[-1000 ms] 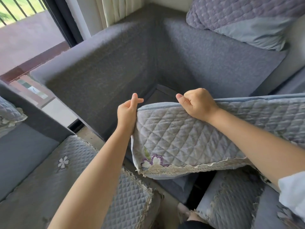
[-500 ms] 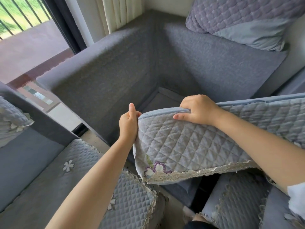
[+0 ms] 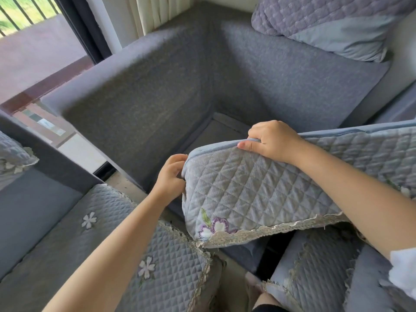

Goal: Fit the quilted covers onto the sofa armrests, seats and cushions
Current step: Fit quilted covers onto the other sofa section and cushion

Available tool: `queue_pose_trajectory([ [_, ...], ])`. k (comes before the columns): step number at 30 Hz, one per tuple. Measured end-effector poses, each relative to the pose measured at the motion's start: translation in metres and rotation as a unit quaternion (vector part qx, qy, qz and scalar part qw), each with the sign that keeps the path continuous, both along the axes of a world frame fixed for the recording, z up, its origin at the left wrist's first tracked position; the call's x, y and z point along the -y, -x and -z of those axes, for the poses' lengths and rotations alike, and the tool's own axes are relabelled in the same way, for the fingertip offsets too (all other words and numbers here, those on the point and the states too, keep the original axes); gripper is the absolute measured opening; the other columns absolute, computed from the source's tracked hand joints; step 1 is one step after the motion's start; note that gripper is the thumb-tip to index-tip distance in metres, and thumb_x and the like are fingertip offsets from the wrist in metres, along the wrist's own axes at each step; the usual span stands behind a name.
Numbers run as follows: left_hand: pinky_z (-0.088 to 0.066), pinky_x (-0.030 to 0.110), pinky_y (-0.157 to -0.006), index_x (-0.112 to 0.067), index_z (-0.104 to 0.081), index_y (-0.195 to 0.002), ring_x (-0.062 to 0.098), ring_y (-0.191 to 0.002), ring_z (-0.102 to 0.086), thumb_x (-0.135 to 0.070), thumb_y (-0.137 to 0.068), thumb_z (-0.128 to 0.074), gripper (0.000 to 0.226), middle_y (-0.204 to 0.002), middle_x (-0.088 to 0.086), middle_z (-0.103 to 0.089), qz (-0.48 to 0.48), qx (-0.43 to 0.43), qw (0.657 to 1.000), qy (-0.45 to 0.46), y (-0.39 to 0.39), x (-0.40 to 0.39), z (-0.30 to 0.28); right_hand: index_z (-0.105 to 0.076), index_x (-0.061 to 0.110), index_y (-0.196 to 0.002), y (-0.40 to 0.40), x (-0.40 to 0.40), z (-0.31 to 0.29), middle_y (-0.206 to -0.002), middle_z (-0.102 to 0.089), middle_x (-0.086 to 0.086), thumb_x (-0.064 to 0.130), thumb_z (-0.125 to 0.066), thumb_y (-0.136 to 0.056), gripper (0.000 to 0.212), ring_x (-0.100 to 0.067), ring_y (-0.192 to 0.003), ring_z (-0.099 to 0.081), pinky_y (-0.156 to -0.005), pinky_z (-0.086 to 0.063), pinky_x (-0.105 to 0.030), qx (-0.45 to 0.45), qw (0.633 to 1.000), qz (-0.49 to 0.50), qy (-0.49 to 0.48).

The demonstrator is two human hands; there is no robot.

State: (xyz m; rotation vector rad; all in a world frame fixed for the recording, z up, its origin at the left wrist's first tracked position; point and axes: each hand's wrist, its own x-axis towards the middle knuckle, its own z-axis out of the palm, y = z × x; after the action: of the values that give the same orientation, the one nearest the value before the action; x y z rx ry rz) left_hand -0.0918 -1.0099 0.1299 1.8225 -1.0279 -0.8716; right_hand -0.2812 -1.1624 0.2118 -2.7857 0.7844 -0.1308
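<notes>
A grey-blue seat cushion in a quilted cover (image 3: 258, 190) with lace trim and a purple embroidered flower is held tilted up above the bare seat well (image 3: 216, 136) of the grey sofa. My left hand (image 3: 171, 176) grips the cushion's left end at its corner. My right hand (image 3: 270, 140) curls over the piped top edge, thumb lying along the quilted face. The sofa armrest (image 3: 126, 70) on the left and the backrest (image 3: 292, 77) are uncovered.
A quilted pillow (image 3: 326, 23) leans at the back right. A covered seat (image 3: 146, 255) with white flowers lies at bottom left, another covered cushion (image 3: 319, 266) at bottom right. A curtain (image 3: 155, 12) and a balcony door (image 3: 33, 48) stand behind the armrest.
My left hand slid down from the top corner to the cushion's left end and curled round it. My right hand stays on the top edge. The cushion sank slightly.
</notes>
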Motion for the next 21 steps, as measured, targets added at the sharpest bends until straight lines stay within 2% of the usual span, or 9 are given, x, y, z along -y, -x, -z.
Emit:
queue_pose_trajectory([
  [3, -0.042, 0.036, -0.101, 0.0, -0.069, -0.099, 0.015, -0.126, -0.039, 0.025, -0.072, -0.051, 0.041, -0.12, -0.008, -0.047, 0.042, 0.009, 0.999, -0.002, -0.003, 0.007, -0.003, -0.058, 0.007, -0.101, 0.01, -0.007, -0.017, -0.1, -0.06, -0.005, 0.023, -0.053, -0.085, 0.024, -0.024, -0.09, -0.055, -0.076, -0.043, -0.035, -0.081, 0.994, 0.02, -0.075],
  [5, -0.048, 0.022, -0.091, -0.004, -0.069, -0.1, 0.009, -0.116, -0.046, 0.026, -0.073, -0.052, 0.044, -0.114, -0.012, -0.052, 0.045, -0.021, 0.999, 0.012, -0.001, 0.007, -0.008, -0.052, 0.009, -0.112, 0.013, -0.011, -0.019, -0.107, -0.057, -0.003, 0.005, -0.051, -0.077, 0.036, -0.025, -0.096, -0.054, -0.077, -0.043, -0.034, -0.125, 0.986, 0.062, -0.086],
  [7, -0.05, 0.007, -0.069, -0.012, -0.066, -0.098, 0.002, -0.092, -0.055, 0.027, -0.072, -0.052, 0.048, -0.098, -0.016, -0.057, 0.023, -0.042, 0.998, 0.036, 0.004, 0.009, -0.009, -0.054, 0.005, -0.099, 0.012, -0.015, -0.009, -0.09, -0.057, -0.005, 0.001, -0.046, -0.071, 0.03, -0.029, -0.086, -0.053, -0.061, -0.037, -0.03, -0.089, 0.992, 0.092, -0.023],
  [8, -0.048, 0.005, -0.061, -0.014, -0.066, -0.096, -0.001, -0.081, -0.056, 0.025, -0.073, -0.053, 0.047, -0.09, -0.015, -0.058, 0.005, -0.035, 0.998, 0.042, 0.007, 0.009, -0.007, -0.053, 0.005, -0.081, 0.01, -0.019, -0.001, -0.071, -0.051, -0.002, 0.001, -0.042, -0.065, 0.02, -0.03, -0.072, -0.05, -0.051, -0.028, -0.027, -0.041, 0.994, 0.096, 0.028],
  [10, -0.046, 0.011, -0.051, -0.007, -0.068, -0.088, -0.002, -0.06, -0.055, 0.023, -0.074, -0.054, 0.036, -0.072, -0.006, -0.057, -0.051, -0.047, 0.997, 0.044, 0.012, 0.009, 0.002, -0.033, 0.013, -0.055, 0.005, -0.024, 0.012, -0.048, -0.022, 0.007, 0.001, -0.039, -0.042, 0.019, -0.022, -0.046, -0.032, -0.044, -0.007, -0.016, 0.074, 0.99, 0.08, 0.087],
  [12, -0.033, 0.023, -0.045, 0.007, -0.06, -0.067, 0.013, -0.049, -0.041, 0.025, -0.072, -0.048, 0.022, -0.059, 0.001, -0.044, -0.121, -0.089, 0.988, 0.04, 0.018, 0.009, 0.009, -0.023, 0.017, -0.053, 0.001, -0.024, 0.019, -0.046, -0.017, 0.008, 0.002, -0.04, -0.032, 0.031, -0.017, -0.039, -0.02, -0.048, 0.003, -0.011, 0.145, 0.979, 0.059, 0.128],
  [16, -0.014, 0.024, -0.05, -0.013, -0.025, -0.049, 0.011, -0.053, -0.02, 0.028, -0.068, -0.038, 0.047, -0.05, -0.004, -0.024, -0.198, -0.115, 0.972, 0.059, 0.034, 0.019, -0.002, -0.021, 0.018, -0.053, 0.006, -0.016, 0.018, -0.044, -0.01, 0.011, 0.002, -0.039, -0.033, 0.032, -0.016, -0.038, -0.014, -0.047, -0.002, -0.01, 0.17, 0.978, 0.054, 0.104],
  [18, -0.014, 0.022, -0.048, -0.015, -0.022, -0.049, 0.01, -0.052, -0.018, 0.028, -0.067, -0.033, 0.048, -0.052, -0.003, -0.022, -0.206, -0.12, 0.969, 0.07, 0.043, 0.029, -0.02, -0.018, 0.02, -0.051, 0.013, -0.007, 0.007, -0.043, -0.006, 0.013, 0.002, -0.037, -0.038, 0.029, -0.011, -0.038, -0.009, -0.047, -0.008, -0.012, 0.185, 0.976, 0.072, 0.084],
  [21, -0.015, 0.021, -0.048, -0.014, -0.022, -0.049, 0.01, -0.052, -0.019, 0.028, -0.064, -0.03, 0.046, -0.052, -0.002, -0.022, -0.205, -0.11, 0.968, 0.098, 0.049, 0.048, -0.056, -0.022, 0.02, -0.048, 0.023, 0.011, -0.024, -0.041, -0.018, 0.009, 0.007, -0.033, -0.047, 0.016, -0.017, -0.043, -0.019, -0.045, -0.011, -0.018, 0.171, 0.975, 0.135, 0.047],
])
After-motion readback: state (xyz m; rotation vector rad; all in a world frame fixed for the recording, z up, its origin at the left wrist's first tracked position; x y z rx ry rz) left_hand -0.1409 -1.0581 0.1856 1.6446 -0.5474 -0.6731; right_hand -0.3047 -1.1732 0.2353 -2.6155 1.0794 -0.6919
